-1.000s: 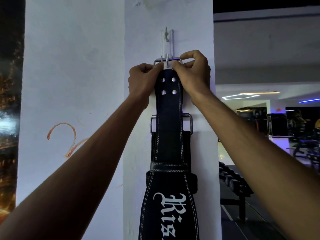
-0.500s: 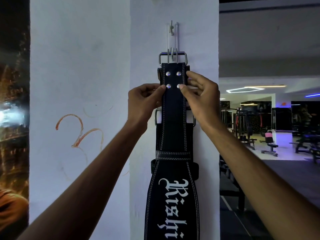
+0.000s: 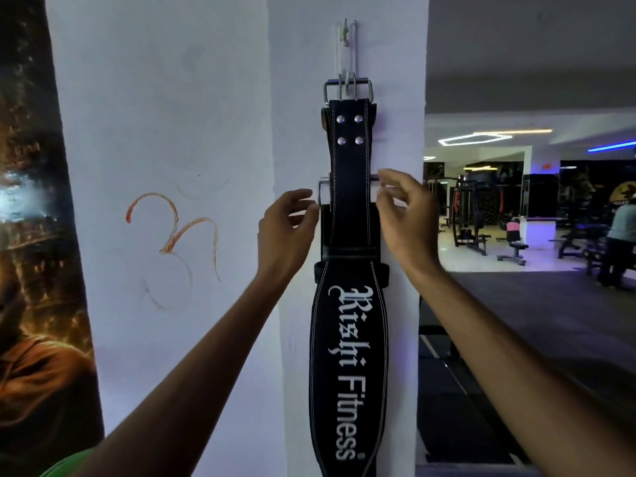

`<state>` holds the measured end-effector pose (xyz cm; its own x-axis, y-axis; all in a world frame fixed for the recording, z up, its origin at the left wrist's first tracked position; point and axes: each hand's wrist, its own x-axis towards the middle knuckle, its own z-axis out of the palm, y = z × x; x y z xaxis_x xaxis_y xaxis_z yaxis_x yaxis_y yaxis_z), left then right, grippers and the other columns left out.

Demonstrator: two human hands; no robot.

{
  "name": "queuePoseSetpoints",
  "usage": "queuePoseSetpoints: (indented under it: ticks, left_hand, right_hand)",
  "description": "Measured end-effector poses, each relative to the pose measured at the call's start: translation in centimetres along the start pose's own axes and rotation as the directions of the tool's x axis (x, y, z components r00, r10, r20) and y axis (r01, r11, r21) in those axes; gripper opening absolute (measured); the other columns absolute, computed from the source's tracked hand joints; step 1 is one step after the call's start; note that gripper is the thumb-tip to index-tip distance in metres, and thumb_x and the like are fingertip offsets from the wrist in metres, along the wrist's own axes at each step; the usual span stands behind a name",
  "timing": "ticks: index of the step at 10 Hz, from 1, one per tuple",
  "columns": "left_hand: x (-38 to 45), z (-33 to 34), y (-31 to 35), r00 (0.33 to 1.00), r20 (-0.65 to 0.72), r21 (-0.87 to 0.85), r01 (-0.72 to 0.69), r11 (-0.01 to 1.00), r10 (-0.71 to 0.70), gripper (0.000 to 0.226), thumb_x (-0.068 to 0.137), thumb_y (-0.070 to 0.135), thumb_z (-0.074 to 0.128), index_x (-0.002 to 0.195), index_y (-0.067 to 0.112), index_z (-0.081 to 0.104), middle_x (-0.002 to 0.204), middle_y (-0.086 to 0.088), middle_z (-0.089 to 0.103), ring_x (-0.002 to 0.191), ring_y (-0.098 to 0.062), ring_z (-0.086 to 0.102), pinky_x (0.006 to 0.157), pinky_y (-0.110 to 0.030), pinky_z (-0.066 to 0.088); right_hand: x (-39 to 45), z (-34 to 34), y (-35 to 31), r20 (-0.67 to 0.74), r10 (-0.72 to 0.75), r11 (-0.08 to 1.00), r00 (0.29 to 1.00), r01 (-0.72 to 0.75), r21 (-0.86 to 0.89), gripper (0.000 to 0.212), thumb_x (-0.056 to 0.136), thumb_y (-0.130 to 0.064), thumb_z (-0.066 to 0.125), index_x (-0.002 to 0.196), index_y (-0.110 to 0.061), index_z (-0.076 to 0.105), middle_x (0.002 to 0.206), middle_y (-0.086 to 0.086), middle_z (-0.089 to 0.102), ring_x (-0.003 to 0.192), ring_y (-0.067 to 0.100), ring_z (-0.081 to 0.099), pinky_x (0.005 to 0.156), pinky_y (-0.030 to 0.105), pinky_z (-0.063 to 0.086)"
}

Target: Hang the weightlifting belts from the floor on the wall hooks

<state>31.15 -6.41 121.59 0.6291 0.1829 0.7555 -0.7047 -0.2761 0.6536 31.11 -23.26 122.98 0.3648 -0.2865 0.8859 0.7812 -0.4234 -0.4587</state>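
A black weightlifting belt with white lettering hangs straight down a white pillar. Its steel buckle sits over a white wall hook. Behind it hangs a second belt, of which only a steel buckle and dark edges show. My left hand is just left of the belts with fingers spread, holding nothing. My right hand is just right of them, fingers loosely apart near the second buckle, also holding nothing.
The white pillar meets a white wall with an orange scrawl on the left and a dark poster at the far left. To the right the gym floor opens out, with weight machines and a person in the distance.
Both hands have slid down from the top buckle to mid-strap and come off the belt, fingers now apart. The belt stays hanging from the hook by its buckle.
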Motion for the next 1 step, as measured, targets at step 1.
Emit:
queuePoseSetpoints:
  ticks: [1]
  left_hand:
    - [-2.47,-1.87,1.41,0.998,-0.04,0.088,-0.044,0.995,0.048,0.034,0.097,0.025,0.061,0.131,0.022,0.061,0.121,0.003,0.072,0.098,-0.009,0.069,0.09,-0.028,0.057]
  right_hand:
    - [-2.73,-1.87,-1.34,0.038,-0.034,0.996,0.999,0.037,-0.078,0.032,0.095,-0.008,0.053,0.124,-0.009,0.064,0.12,0.005,0.068,0.101,0.005,0.063,0.082,0.014,0.056]
